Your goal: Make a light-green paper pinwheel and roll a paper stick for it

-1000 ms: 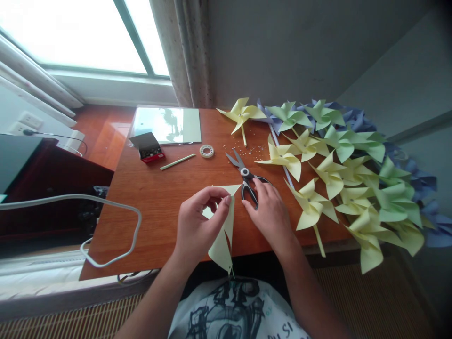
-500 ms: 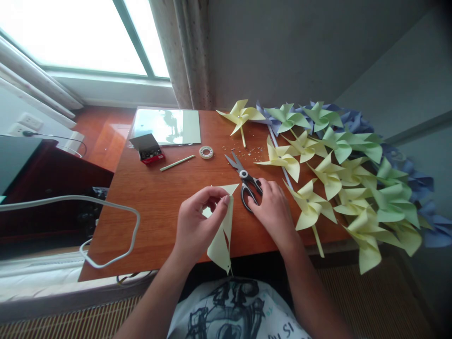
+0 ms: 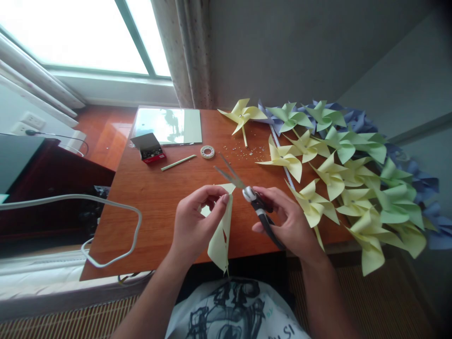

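Note:
Pinched between the thumb and fingers of my left hand (image 3: 199, 219) is a pale yellow sheet of paper (image 3: 219, 245) with cuts in it; its lower part hangs past the table's front edge. My right hand (image 3: 286, 221) is closed around the black and white handles of a pair of scissors (image 3: 252, 195), raised off the table. The blades are parted and point up and to the left, just beyond the top of the paper. Part of the paper is hidden behind my left hand.
Yellow, green and purple paper pinwheels (image 3: 353, 202) crowd the right side of the wooden table (image 3: 151, 212). Toward the back are a roll of tape (image 3: 207, 151), a pale stick (image 3: 178, 162), an open red box (image 3: 152, 153) and a packet of paper (image 3: 192, 127). Small scraps (image 3: 247, 151) lie scattered.
My right hand has taken the scissors up from the table by the handles and moved slightly right. My left hand keeps its pinch on the paper, nearly in place.

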Demonstrator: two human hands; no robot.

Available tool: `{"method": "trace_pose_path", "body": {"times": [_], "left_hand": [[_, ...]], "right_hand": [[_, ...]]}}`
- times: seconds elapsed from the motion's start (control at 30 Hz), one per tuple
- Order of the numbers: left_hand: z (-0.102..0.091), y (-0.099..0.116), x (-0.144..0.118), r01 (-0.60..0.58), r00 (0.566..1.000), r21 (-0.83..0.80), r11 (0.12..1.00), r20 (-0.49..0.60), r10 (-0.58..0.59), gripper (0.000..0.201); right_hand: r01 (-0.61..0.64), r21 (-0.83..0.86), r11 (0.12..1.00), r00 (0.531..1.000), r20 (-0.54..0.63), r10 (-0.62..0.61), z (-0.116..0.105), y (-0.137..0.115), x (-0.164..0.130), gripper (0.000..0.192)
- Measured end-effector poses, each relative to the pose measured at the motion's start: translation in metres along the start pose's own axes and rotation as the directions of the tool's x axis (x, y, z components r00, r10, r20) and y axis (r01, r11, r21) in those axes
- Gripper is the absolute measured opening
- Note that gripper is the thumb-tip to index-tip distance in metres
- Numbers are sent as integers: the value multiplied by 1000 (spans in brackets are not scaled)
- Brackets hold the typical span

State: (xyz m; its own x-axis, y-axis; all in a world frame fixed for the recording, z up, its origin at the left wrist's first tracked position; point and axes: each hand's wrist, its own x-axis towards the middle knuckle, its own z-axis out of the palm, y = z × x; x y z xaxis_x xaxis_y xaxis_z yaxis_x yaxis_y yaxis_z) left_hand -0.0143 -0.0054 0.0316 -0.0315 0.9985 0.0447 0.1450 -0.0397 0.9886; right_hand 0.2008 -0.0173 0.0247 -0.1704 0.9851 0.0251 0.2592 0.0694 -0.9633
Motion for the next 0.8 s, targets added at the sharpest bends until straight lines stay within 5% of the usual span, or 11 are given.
{"method": "trace_pose_path", "body": {"times": [0.43, 0.8], "left_hand": [[-1, 2, -1, -69, 998, 30, 997, -14, 69, 8], [-1, 7, -1, -89, 996, 86, 992, -1, 90, 7]], "right_hand": [[127, -323, 938, 992, 34, -123, -4, -9, -6, 62], [150, -363, 919, 989, 48, -142, -9, -9, -9, 62]]}}
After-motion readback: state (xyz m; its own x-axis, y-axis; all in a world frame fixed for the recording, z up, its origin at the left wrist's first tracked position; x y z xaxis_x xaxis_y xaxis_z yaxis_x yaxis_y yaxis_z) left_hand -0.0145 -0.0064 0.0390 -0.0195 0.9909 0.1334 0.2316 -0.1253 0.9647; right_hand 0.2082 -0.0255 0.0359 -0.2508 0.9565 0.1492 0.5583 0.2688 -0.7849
